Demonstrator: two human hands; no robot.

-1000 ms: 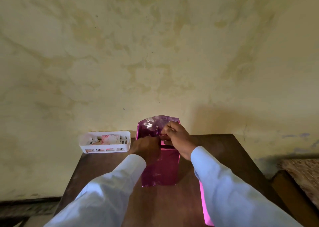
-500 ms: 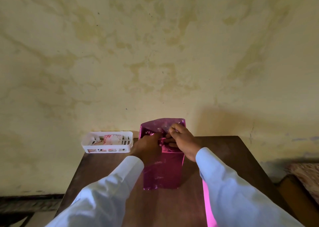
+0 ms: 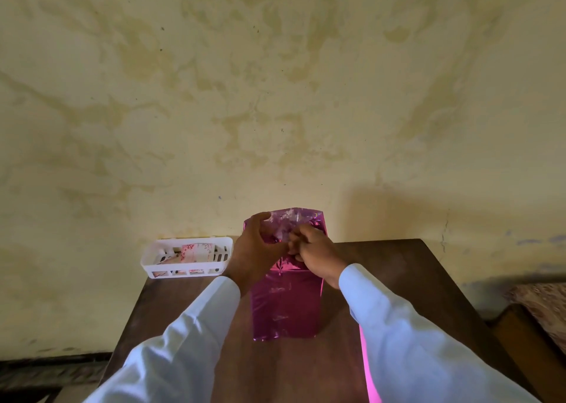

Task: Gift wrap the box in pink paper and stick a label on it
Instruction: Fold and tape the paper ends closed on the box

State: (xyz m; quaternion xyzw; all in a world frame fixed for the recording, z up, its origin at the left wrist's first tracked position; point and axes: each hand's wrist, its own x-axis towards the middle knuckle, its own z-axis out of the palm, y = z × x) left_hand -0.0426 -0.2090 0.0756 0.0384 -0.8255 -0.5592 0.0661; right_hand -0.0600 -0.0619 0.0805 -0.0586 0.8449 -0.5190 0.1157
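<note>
A tall box wrapped in shiny pink paper [image 3: 284, 304] stands upright in the middle of the dark wooden table [image 3: 398, 264]. The paper's loose top flap sticks up above the box. My left hand [image 3: 255, 249] holds the left edge of that flap, thumb raised near its top. My right hand [image 3: 312, 249] has its fingers curled and pinches the crumpled paper at the top opening. The box itself is hidden under the paper.
A white slotted plastic basket [image 3: 186, 257] with floral-printed cards in it sits at the table's back left, by the stained wall. A strip of pink paper [image 3: 367, 369] lies under my right sleeve. A patterned seat [image 3: 542, 304] is at the right.
My left hand has risen from the box's top left to the flap's upper edge. My right hand stays pinching at the top, and the flap is bent further inward.
</note>
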